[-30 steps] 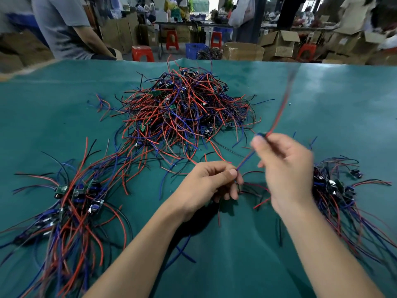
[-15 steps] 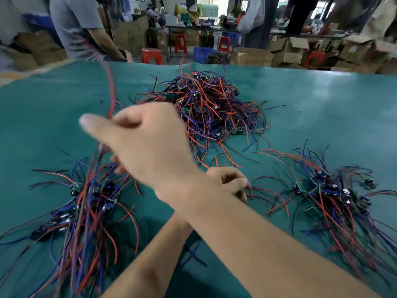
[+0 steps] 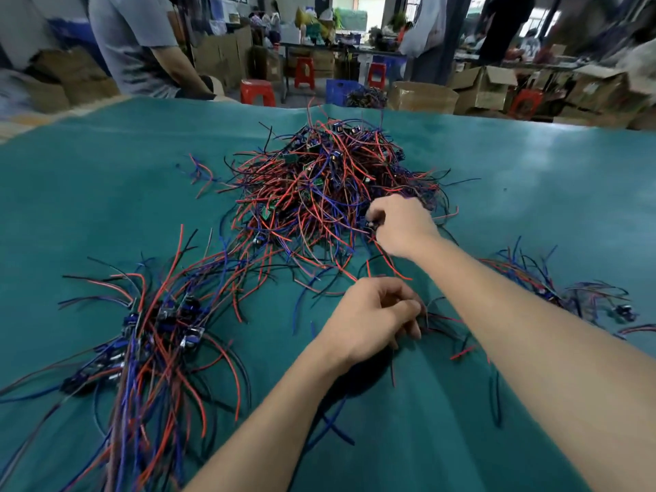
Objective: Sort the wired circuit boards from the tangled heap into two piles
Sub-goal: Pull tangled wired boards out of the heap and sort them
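The tangled heap (image 3: 330, 186) of red, blue and black wires with small green boards lies in the middle of the teal table. A sorted pile (image 3: 152, 332) of wired boards spreads at the near left. The second pile (image 3: 568, 292) lies at the right, partly hidden behind my right forearm. My right hand (image 3: 401, 221) is at the heap's near right edge, fingers curled and pinching a small dark board among the wires. My left hand (image 3: 372, 314) rests on the table nearer to me, thumb and fingers closed on a few thin wires (image 3: 440, 319).
Loose wires (image 3: 333, 431) lie by my left forearm. The teal table cover (image 3: 532, 179) runs to a far edge. Beyond it stand a person in a grey shirt (image 3: 135, 40), red stools (image 3: 257, 92) and cardboard boxes (image 3: 422, 97).
My right hand carried a wired board across to the left pile, let it go there, and has come back to the heap's right edge. My left hand has stayed put on its wires.
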The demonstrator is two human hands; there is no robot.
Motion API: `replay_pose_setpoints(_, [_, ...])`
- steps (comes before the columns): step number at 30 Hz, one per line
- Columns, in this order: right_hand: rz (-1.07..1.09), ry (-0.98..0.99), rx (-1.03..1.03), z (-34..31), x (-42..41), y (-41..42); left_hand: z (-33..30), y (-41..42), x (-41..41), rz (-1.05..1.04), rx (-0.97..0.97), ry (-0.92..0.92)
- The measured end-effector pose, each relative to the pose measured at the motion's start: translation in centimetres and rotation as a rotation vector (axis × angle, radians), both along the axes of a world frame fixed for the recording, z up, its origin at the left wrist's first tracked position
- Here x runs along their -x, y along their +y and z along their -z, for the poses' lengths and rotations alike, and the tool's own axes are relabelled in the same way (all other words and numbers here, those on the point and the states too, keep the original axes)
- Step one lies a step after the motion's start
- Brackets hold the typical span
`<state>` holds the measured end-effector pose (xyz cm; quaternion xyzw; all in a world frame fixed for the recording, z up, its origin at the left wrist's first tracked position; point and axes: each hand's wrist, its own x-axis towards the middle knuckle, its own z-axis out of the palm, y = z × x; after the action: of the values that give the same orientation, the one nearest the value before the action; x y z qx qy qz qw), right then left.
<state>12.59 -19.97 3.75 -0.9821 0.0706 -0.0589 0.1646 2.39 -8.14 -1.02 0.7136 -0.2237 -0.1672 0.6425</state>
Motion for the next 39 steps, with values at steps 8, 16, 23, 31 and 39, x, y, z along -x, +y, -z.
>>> replay_pose_setpoints(8, [-0.115, -0.011, 0.098, 1.2, -1.9, -0.2, 0.2, 0.1, -0.1, 0.000, 0.013, 0.012])
replay_pose_setpoints(16, [-0.074, -0.306, -0.181, 0.4, 0.6, -2.9, 0.0, 0.2, 0.0, 0.007, 0.024, 0.017])
replay_pose_setpoints(23, [-0.102, -0.507, -1.248, -1.2, 9.1, -3.8, -0.1, 0.2, -0.1, -0.006, 0.083, 0.061])
replay_pose_setpoints(31, [-0.156, -0.365, -1.456, 2.0, 13.8, -2.5, -0.2, 0.1, -0.2, -0.046, 0.318, 0.123])
replay_pose_setpoints(39, [-0.085, -0.414, -1.127, 3.2, 13.4, -1.5, -0.2, 0.2, -0.5, -0.118, 0.368, 0.204])
